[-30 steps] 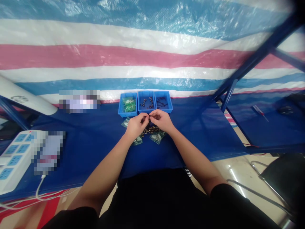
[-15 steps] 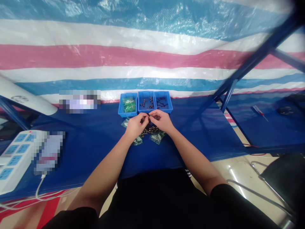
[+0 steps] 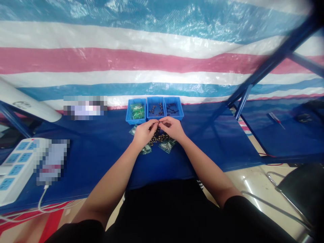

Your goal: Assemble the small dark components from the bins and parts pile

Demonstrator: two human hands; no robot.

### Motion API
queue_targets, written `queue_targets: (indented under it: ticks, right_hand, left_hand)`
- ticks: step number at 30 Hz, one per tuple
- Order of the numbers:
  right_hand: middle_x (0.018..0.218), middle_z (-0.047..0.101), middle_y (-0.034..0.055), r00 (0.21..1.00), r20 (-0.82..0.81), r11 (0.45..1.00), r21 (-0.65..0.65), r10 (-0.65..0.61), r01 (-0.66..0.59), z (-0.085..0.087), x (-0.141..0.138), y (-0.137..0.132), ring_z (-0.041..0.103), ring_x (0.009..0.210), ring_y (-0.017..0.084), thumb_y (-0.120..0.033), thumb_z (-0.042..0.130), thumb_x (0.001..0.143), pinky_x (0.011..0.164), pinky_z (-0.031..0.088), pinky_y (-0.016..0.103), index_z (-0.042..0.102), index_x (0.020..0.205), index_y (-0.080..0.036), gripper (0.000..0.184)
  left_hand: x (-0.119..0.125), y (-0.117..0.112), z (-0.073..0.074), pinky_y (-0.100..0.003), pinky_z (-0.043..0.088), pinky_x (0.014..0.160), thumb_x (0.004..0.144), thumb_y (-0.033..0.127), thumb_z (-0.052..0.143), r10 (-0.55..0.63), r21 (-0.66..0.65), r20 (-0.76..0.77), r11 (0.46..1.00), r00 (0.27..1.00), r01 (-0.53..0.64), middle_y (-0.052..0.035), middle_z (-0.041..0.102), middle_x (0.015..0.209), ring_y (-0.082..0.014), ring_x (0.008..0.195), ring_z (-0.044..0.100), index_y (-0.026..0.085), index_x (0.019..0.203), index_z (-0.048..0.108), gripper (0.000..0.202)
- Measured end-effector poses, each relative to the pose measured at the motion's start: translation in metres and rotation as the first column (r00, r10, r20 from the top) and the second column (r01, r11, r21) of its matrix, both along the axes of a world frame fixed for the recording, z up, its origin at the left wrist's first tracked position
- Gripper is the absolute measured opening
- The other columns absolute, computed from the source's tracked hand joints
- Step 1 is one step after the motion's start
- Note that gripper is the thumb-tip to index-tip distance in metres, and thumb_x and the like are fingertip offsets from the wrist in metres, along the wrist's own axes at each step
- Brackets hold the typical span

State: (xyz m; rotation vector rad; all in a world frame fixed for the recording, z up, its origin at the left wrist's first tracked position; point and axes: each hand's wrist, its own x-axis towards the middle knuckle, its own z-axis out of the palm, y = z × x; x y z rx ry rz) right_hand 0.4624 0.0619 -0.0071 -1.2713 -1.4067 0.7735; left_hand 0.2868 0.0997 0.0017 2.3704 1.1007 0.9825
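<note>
The left hand (image 3: 144, 133) and right hand (image 3: 172, 129) meet, each grip pinching a tiny dark metal fitting (image 3: 159, 124) just before three blue plastic bins (image 3: 155, 98). Below those bins, brassy loose fittings (image 3: 159, 137) and green-tinted plastic bags (image 3: 167, 146) lie on the blue-covered desk (image 3: 202, 145).
</note>
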Motion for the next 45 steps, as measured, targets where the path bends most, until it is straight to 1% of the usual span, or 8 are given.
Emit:
queue_targets:
  ticks: [8, 13, 21, 27, 29, 34, 39, 45]
  right_hand:
    - [0.085, 0.074, 0.0044, 0.999, -0.035, 1.0, 0.001, 0.01, -0.01, -0.0016, -0.0007, 0.0003, 0.069, 0.075, 0.017, -0.04, 0.066, 0.082, 0.074, 0.056, 0.033, 0.07, 0.102, -0.021, 0.028]
    - [0.085, 0.074, 0.0033, 0.998, -0.054, 1.0, -0.003, 0.016, -0.016, 0.0014, -0.001, -0.0005, 0.069, 0.075, 0.017, -0.038, 0.065, 0.083, 0.076, 0.057, 0.033, 0.069, 0.103, -0.022, 0.026]
    - [0.088, 0.074, 0.0039, 0.999, -0.046, 1.0, 0.026, 0.015, -0.014, 0.0018, -0.0014, -0.0004, 0.067, 0.074, 0.016, -0.038, 0.066, 0.082, 0.074, 0.056, 0.032, 0.07, 0.102, -0.022, 0.026]
    - [0.09, 0.074, 0.0048, 0.999, -0.034, 0.999, 0.052, 0.011, -0.009, 0.0041, -0.0017, -0.0012, 0.068, 0.076, 0.017, -0.036, 0.066, 0.082, 0.074, 0.056, 0.032, 0.071, 0.101, -0.02, 0.025]
    - [0.09, 0.074, 0.0049, 1.0, -0.027, 0.999, 0.05, 0.004, -0.002, 0.0041, -0.0016, -0.0012, 0.068, 0.078, 0.017, -0.037, 0.065, 0.082, 0.075, 0.056, 0.033, 0.071, 0.101, -0.021, 0.025]
    - [0.089, 0.074, 0.0046, 1.0, -0.017, 0.999, 0.035, -0.01, 0.011, 0.0026, -0.0008, -0.0004, 0.068, 0.077, 0.017, -0.038, 0.066, 0.083, 0.075, 0.056, 0.033, 0.071, 0.102, -0.021, 0.026]
    - [0.091, 0.074, 0.0049, 1.0, -0.028, 0.999, 0.042, -0.008, 0.009, 0.0004, 0.001, 0.0006, 0.069, 0.08, 0.017, -0.037, 0.067, 0.083, 0.078, 0.057, 0.032, 0.071, 0.103, -0.021, 0.026]
    - [0.092, 0.075, 0.0054, 1.0, -0.017, 0.999, 0.055, 0.001, 0.0, 0.0011, 0.0008, 0.0006, 0.069, 0.078, 0.016, -0.037, 0.066, 0.083, 0.075, 0.057, 0.031, 0.071, 0.102, -0.019, 0.027]
  left_hand:
    - [0.0001, -0.0004, 0.0005, -0.023, 0.047, 0.065, 0.097, 0.039, 0.049, 0.01, -0.002, -0.027, 1.0, 1.0, -0.01, -0.0022, 0.074, 0.088, -0.0139, 0.069, 0.066, 0.022, 0.107, 0.068, 0.027]
    - [0.0001, -0.002, 0.0019, -0.022, 0.045, 0.061, 0.097, 0.04, 0.047, 0.014, -0.024, -0.029, 1.0, 0.999, -0.014, -0.0019, 0.072, 0.084, -0.0132, 0.064, 0.064, 0.021, 0.107, 0.065, 0.027]
    - [-0.0001, -0.0025, 0.0028, -0.023, 0.045, 0.062, 0.098, 0.04, 0.045, 0.013, -0.057, -0.007, 0.998, 1.0, -0.014, -0.0019, 0.07, 0.08, -0.014, 0.064, 0.063, 0.022, 0.107, 0.064, 0.028]
    - [0.0012, -0.0041, 0.0035, -0.023, 0.044, 0.061, 0.097, 0.041, 0.046, 0.021, -0.101, 0.016, 0.995, 1.0, -0.019, 0.0002, 0.069, 0.077, -0.0123, 0.061, 0.061, 0.022, 0.105, 0.064, 0.027]
    - [0.0012, -0.0045, 0.0037, -0.022, 0.044, 0.06, 0.097, 0.041, 0.048, 0.019, -0.106, 0.026, 0.994, 0.999, -0.017, 0.0004, 0.069, 0.078, -0.0121, 0.061, 0.061, 0.022, 0.108, 0.063, 0.027]
    - [0.0007, -0.0038, 0.0027, -0.023, 0.044, 0.06, 0.096, 0.041, 0.05, -0.002, -0.087, 0.052, 0.996, 0.999, 0.007, 0.0012, 0.066, 0.073, -0.0119, 0.061, 0.06, 0.022, 0.116, 0.06, 0.03]
    - [0.0008, -0.0023, 0.0, -0.021, 0.043, 0.061, 0.096, 0.038, 0.051, -0.005, -0.068, 0.058, 0.998, 0.998, 0.009, 0.0018, 0.065, 0.074, -0.0108, 0.062, 0.06, 0.022, 0.113, 0.062, 0.026]
    - [0.0004, -0.0025, 0.0014, -0.021, 0.043, 0.061, 0.095, 0.038, 0.052, 0.013, -0.046, 0.043, 0.999, 0.999, -0.011, 0.0013, 0.067, 0.076, -0.0105, 0.061, 0.06, 0.022, 0.105, 0.065, 0.023]
